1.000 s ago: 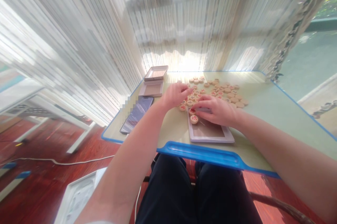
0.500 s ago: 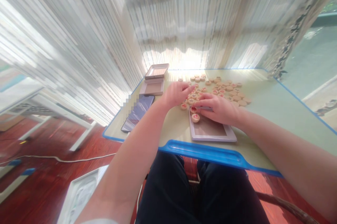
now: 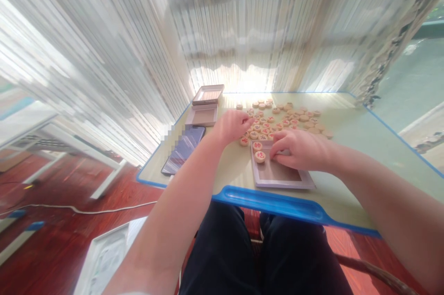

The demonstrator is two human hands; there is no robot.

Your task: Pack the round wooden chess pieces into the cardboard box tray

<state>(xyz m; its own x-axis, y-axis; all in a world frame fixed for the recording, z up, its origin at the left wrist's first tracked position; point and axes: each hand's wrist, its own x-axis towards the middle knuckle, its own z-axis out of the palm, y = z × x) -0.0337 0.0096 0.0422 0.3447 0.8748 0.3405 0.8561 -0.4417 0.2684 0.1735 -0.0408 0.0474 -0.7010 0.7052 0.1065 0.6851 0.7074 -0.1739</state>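
Several round wooden chess pieces [image 3: 284,118] with red marks lie scattered on the pale green table [image 3: 350,147]. A shallow grey tray [image 3: 281,175] sits near the front edge, with two pieces [image 3: 259,151] in its far left corner. My right hand [image 3: 301,149] rests over the tray's far end, fingers curled together and pinching down by those pieces; what it holds is hidden. My left hand [image 3: 231,126] lies at the near left edge of the scattered pieces, fingers bent onto them.
Two more grey trays [image 3: 204,109] sit at the table's far left, with a dark phone [image 3: 183,149] nearer. The table has a blue rim [image 3: 274,202]. Curtains hang behind. My dark-trousered legs are below; a white tray [image 3: 104,258] and cable lie on the red floor.
My right hand has drawn back from the loose pieces to above the tray's far end. My left hand has stayed about where it was.
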